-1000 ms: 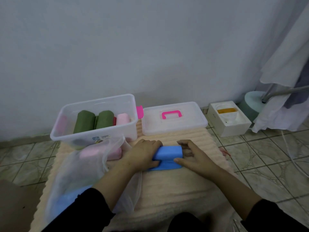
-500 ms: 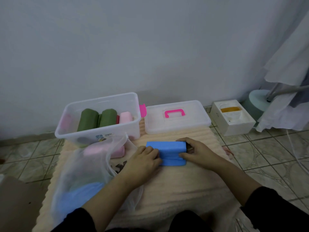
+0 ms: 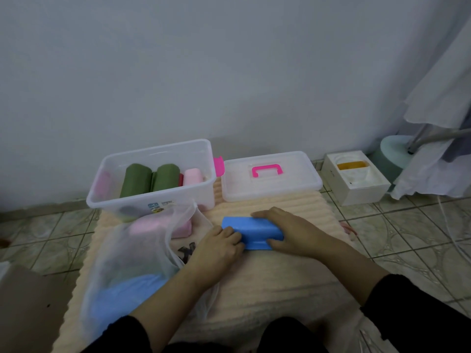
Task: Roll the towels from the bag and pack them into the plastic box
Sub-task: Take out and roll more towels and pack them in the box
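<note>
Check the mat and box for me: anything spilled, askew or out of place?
Nothing stands out. Both hands, left hand and right hand, rest on the blue towel on the mat. The plastic box stands upright with rolls inside, its lid lying flat beside it.

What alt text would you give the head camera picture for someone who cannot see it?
Two bare hands, left and right, press on a blue towel on a peach mat. Behind stands a clear box holding green and pink rolls, its lid beside it; a thin bag of towels lies left.
</note>
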